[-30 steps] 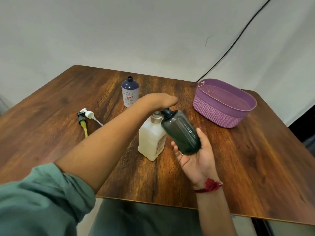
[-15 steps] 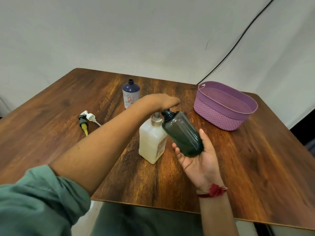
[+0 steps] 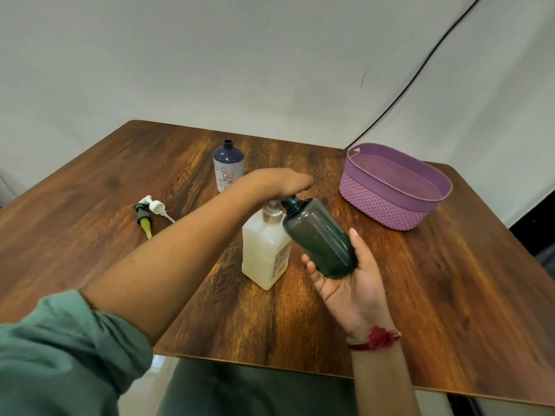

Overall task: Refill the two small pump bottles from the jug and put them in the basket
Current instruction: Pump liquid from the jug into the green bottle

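A grey-green cloth sleeve (image 3: 60, 349), rolled into creased folds, covers my left upper arm. Below my right grip (image 3: 350, 288), a red thread band (image 3: 375, 340) with a tufted knot circles the wrist.

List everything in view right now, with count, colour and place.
table: one, brown wood, under everything
jug: one, cream, with pump, table centre
dark bottle: one, dark green, neck open, tilted in right hand
blue bottle: one, navy, pale label, open, standing behind jug
pump heads: two, one white, one black with yellow tube, lying left of jug
basket: one, purple, table's far right
cable: one, black, on wall
left hand: on jug's pump
right hand: holds dark bottle
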